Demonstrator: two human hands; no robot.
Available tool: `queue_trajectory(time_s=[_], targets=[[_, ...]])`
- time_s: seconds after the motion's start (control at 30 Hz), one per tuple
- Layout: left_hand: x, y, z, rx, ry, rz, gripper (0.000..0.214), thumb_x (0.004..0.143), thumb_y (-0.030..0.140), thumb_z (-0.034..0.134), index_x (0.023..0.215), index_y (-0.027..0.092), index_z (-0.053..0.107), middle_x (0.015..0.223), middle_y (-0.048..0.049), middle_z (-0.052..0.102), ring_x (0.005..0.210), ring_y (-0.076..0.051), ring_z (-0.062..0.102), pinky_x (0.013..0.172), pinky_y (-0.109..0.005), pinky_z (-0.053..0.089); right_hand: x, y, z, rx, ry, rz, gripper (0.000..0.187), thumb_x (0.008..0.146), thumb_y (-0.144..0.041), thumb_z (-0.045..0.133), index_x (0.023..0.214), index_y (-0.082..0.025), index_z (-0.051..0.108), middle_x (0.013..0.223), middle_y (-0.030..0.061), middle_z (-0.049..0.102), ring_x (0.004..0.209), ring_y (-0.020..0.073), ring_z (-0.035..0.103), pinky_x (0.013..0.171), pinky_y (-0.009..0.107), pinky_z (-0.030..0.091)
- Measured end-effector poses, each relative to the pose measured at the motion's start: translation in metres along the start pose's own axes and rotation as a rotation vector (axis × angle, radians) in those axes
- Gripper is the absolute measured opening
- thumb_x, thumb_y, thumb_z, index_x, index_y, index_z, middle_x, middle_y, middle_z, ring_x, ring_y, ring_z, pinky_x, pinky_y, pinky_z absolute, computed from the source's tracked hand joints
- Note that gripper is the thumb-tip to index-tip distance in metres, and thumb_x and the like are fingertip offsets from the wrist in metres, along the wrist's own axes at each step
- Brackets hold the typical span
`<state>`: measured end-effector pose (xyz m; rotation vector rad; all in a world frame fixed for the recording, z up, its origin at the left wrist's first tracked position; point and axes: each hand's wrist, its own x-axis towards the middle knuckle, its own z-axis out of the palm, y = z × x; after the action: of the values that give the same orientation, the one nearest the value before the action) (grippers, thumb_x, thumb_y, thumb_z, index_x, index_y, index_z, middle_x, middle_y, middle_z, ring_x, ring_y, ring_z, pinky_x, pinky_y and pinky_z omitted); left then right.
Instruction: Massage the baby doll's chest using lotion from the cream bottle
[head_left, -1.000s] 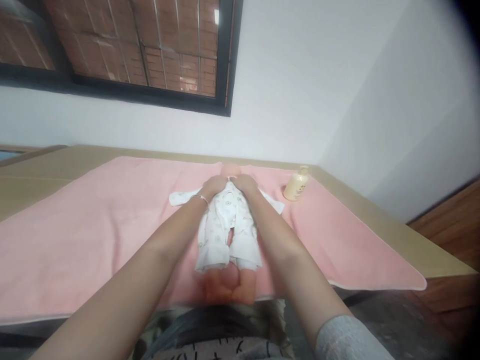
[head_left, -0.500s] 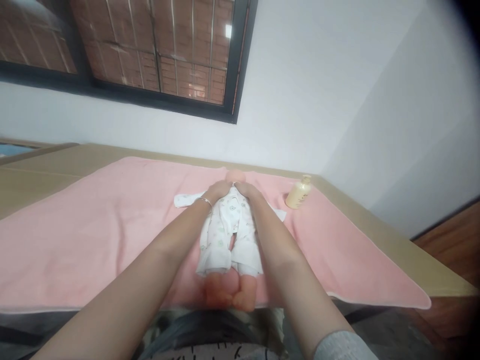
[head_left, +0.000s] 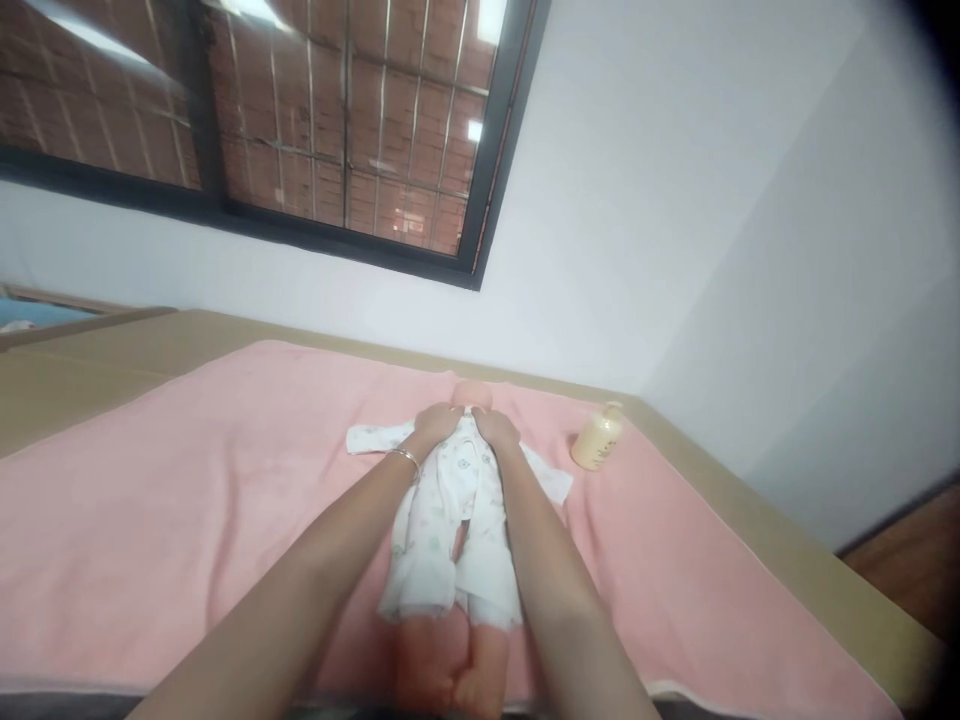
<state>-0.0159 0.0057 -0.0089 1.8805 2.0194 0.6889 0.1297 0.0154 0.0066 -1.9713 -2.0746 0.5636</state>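
Note:
A baby doll (head_left: 471, 392) lies on its back on a pink towel (head_left: 187, 510), head away from me and bare feet toward me. It wears a white printed garment (head_left: 450, 520), sleeves spread out to both sides. My left hand (head_left: 435, 424), with a thin bracelet at the wrist, is closed on the garment at the doll's neck. My right hand (head_left: 495, 428) pinches the same collar area from the other side. Both forearms run along the doll's body.
A cream lotion bottle (head_left: 596, 437) stands on the towel to the right of the doll. The towel covers a tan table (head_left: 90, 350) set against a white wall, with a dark-framed window (head_left: 300, 130) above. Wooden floor shows at the far right.
The view has tilted upward, so the doll and hands sit lower in the picture. Both hands stay at the doll's collar, a little closer together.

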Motion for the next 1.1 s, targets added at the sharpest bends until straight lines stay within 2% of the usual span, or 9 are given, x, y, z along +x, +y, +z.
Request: queue_trajectory(time_s=[0.17,0.3,1.1], targets=[[-0.001,-0.004,0.002,-0.011,0.037,-0.004,0.053,0.086,0.053,0.028,0.099,0.018,0.065,0.105,-0.0133,0.067,0.097,-0.026,0.062,0.080,-0.032,0.042,0.000,0.001,0.004,0.004,0.056,0.017,0.067,0.088,-0.059,0.016,0.123,-0.016,0.054,0.127,0.0153,0.053,0.116,0.0297,0.049,0.093,0.043,0.038],[-0.002,-0.004,0.001,-0.019,0.036,0.010,0.052,0.086,0.053,0.028,0.097,0.019,0.066,0.103,-0.0119,0.068,0.096,-0.026,0.062,0.078,-0.030,0.042,0.001,0.003,0.004,0.017,0.070,0.015,0.065,0.088,-0.059,0.017,0.122,-0.019,0.054,0.127,0.0133,0.054,0.116,0.0281,0.050,0.092,0.041,0.038],[0.009,-0.001,0.001,-0.064,0.037,-0.005,0.045,0.084,0.052,0.034,0.097,0.022,0.066,0.103,-0.0108,0.068,0.097,-0.027,0.062,0.075,-0.031,0.041,0.001,0.001,0.001,0.050,0.098,0.049,0.064,0.089,-0.057,0.018,0.122,-0.016,0.056,0.124,0.0136,0.056,0.114,0.0303,0.050,0.095,0.045,0.035]])
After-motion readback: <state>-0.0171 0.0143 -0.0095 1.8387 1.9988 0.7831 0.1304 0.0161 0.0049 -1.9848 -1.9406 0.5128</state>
